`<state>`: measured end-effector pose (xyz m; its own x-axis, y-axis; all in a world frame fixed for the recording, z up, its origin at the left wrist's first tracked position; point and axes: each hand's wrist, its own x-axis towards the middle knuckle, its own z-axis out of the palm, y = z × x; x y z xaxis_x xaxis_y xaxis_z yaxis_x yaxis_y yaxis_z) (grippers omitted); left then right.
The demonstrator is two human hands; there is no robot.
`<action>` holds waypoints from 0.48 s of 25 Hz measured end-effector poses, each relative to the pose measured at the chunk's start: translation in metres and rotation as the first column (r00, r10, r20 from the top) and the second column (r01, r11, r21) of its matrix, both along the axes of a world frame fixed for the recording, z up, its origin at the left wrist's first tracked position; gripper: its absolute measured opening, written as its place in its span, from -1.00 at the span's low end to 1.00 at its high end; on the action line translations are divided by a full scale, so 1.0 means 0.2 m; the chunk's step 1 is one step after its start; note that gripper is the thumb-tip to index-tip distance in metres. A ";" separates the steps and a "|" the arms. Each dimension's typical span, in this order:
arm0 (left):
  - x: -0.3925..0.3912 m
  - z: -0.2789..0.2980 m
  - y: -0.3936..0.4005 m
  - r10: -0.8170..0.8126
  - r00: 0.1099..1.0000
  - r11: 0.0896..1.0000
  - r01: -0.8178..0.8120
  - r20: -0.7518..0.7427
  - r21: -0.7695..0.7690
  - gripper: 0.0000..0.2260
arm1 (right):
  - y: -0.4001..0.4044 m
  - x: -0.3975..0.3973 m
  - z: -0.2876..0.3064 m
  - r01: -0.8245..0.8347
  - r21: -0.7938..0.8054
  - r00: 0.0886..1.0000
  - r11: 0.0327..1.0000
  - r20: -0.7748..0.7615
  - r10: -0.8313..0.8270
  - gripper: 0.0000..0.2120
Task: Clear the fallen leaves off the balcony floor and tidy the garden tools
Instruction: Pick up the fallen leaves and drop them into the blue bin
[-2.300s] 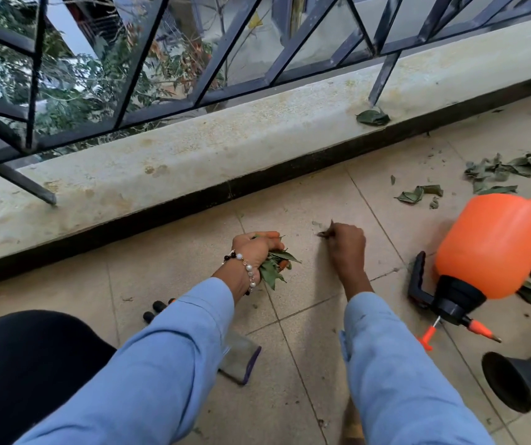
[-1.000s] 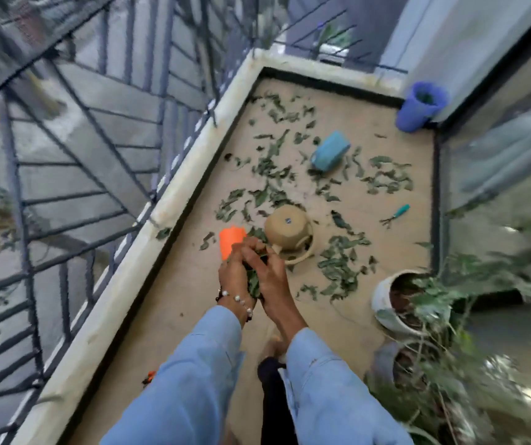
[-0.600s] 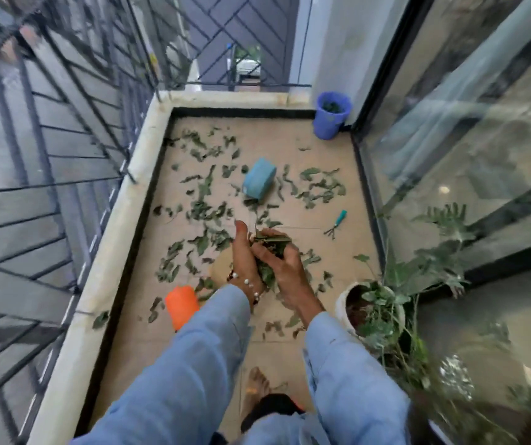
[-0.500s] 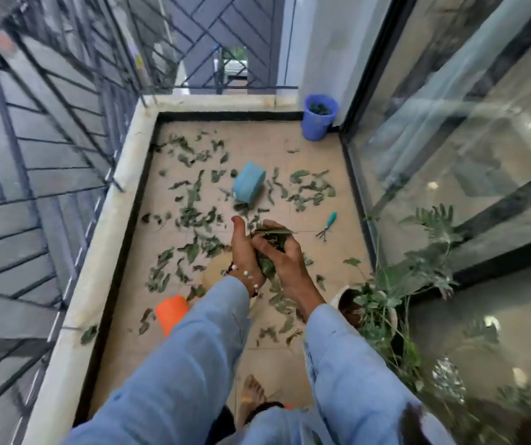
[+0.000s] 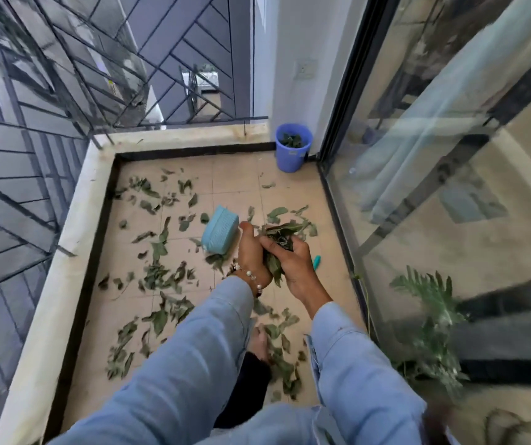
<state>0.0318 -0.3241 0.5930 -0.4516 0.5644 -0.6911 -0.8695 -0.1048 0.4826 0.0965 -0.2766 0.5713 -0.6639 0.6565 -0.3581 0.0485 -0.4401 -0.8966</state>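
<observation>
A bunch of green leaves [image 5: 279, 239] is cupped between my two hands above the tiled balcony floor [image 5: 235, 175]. My left hand [image 5: 253, 255], with a pearl bracelet at the wrist, curls round its left side. My right hand [image 5: 293, 261] curls round the right side. Several fallen leaves [image 5: 158, 271] lie scattered over the tiles. A blue bucket [image 5: 293, 147] with some leaves inside stands in the far right corner. A teal tool handle [image 5: 317, 262] peeks out just right of my right hand.
A light blue ribbed box [image 5: 220, 229] lies on the floor left of my hands. A low ledge [image 5: 65, 248] with metal railing runs along the left. A glass sliding door [image 5: 444, 175] bounds the right, with a potted plant [image 5: 431, 319] beside it.
I have stood up from the floor and turned along the balcony. Both hands now hold the leaf bunch together, and I have moved closer to the blue bucket; the orange sprayer has left view.
</observation>
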 end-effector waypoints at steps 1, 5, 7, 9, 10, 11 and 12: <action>-0.08 0.00 0.09 0.009 1.000 1.000 -0.008 0.013 -0.009 -0.33 | 0.10 -0.09 0.01 -0.003 -0.014 1.000 1.000 0.010 0.003 -0.79; -0.48 0.06 0.54 -0.041 0.999 0.998 0.041 0.006 -0.049 -0.25 | 0.55 -0.48 0.05 0.036 -0.043 0.999 0.998 0.024 -0.035 -0.75; -0.64 0.08 0.75 -0.064 0.998 0.995 0.065 0.016 -0.077 -0.24 | 0.76 -0.63 0.04 0.067 -0.027 0.997 0.997 0.051 -0.065 -0.77; -0.77 0.05 0.95 -0.069 0.997 0.995 0.071 0.032 -0.064 -0.23 | 0.94 -0.76 0.04 0.060 -0.010 0.997 0.998 0.057 -0.059 -0.81; -0.86 0.02 1.06 -0.062 0.997 0.996 0.064 0.036 -0.058 -0.23 | 1.06 -0.84 0.03 0.053 -0.009 0.996 0.999 0.065 -0.052 -0.82; -0.95 0.00 1.18 -0.056 0.998 0.996 0.059 0.041 -0.063 -0.24 | 1.18 -0.93 0.00 0.043 0.000 0.997 0.999 0.071 -0.043 -0.83; -1.04 -0.02 1.30 -0.039 0.998 0.996 0.043 0.051 -0.079 -0.27 | 1.32 -1.02 -0.03 0.033 0.007 0.997 0.999 0.070 -0.034 -0.85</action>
